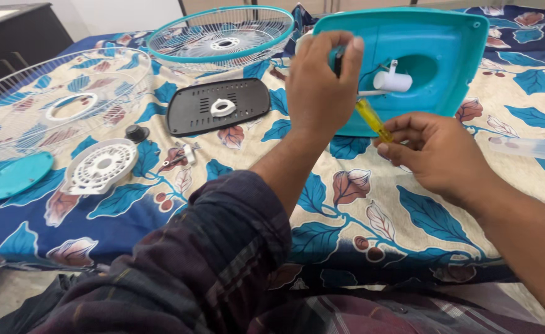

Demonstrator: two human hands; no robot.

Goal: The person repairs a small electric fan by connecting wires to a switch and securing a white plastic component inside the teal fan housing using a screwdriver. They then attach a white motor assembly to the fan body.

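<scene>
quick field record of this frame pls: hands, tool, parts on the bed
left hand: raised over teal fan base, pinching a small dark part
right hand: grips yellow-handled screwdriver, tip toward the base
in base: white cylindrical part, wires
black plate: flat, white ring on it
grilles: teal-rimmed grille behind plate; white grille far left
other: white round cover, teal disc, black knob
surface: floral bedsheet

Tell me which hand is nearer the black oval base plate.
Left. The left hand is raised just right of the black oval base plate, against the teal fan base. The right hand is farther right, holding the yellow screwdriver.
</scene>
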